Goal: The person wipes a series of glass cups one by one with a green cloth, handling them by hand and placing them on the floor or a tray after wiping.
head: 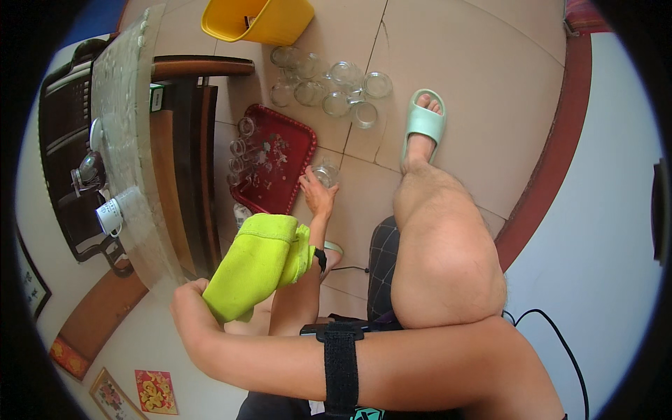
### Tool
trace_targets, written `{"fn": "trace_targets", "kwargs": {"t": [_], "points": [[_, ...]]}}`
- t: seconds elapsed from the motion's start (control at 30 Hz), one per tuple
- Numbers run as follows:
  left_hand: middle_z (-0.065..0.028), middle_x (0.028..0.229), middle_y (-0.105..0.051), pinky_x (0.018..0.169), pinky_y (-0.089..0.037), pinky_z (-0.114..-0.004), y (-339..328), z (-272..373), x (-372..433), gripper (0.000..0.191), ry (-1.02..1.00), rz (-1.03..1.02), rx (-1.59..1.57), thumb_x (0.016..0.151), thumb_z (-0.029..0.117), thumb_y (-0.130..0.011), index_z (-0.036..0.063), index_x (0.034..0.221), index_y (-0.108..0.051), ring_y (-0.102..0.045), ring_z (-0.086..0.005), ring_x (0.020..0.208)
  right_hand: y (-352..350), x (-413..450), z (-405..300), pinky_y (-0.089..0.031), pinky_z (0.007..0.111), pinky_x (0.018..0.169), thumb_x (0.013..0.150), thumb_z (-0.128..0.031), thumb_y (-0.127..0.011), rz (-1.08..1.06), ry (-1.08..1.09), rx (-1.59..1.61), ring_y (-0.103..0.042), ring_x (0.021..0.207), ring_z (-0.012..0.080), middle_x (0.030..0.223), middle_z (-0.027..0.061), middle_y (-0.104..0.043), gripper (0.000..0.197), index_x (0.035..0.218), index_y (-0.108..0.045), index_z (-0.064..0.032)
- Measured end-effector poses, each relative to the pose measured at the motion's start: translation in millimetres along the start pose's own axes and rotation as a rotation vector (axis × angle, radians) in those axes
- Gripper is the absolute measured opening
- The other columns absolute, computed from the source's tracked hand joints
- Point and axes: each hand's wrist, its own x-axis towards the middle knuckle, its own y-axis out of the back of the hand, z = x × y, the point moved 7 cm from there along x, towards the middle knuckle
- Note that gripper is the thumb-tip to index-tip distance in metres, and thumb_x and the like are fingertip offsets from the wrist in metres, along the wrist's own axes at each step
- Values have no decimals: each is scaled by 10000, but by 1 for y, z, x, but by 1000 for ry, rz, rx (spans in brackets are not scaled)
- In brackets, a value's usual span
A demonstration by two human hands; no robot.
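My left hand (317, 197), low over the floor tiles, has its fingers and thumb around a clear glass cup (324, 177) beside a red floral tray (312, 149). Several small glasses (237, 148) stand along the tray's left side. Farther off on the floor is a group of clear glass vessels (336, 104). My right hand (190, 296) holds a bright yellow-green cloth (252, 268), which hides part of the fingers; the cloth hangs in front of my left forearm.
A yellow bin (283, 23) stands beyond the glass vessels. At the left is a table with a transparent cover (123, 105), bearing a white mug (108, 217). My slippered foot (424, 123) rests right of the glass vessels. A black cable (564, 346) runs by the wall at right.
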Motion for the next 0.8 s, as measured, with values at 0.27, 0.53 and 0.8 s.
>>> {"fn": "trace_targets", "kwargs": {"t": [0.27,0.53,0.8], "points": [[-240,1274,-475,956,-460,-506,8,2,-5,1055,-3,34,-62,574,270,-946,60,1420,-352,-500,-442,1167,0,7,-14,-439,411,531,830,-257,-655,8,-13,-16,-659,806,169,920,-42,-690,216,998,-765,-178],[-225,1249,-509,961,-465,-477,38,-17,-12,1015,95,45,-57,592,370,-943,78,1392,-391,-524,-417,1164,24,42,-32,-456,434,548,844,-270,-640,96,-130,-52,-666,831,182,949,-32,-701,233,1015,-764,-174],[-131,1146,-613,823,-482,-298,198,31,-54,713,101,-105,-599,881,229,-733,83,1457,-340,-596,-198,967,35,31,-11,-452,320,505,738,-190,-755,219,-71,-64,-698,752,142,786,-58,-698,145,883,-770,-181]]}}
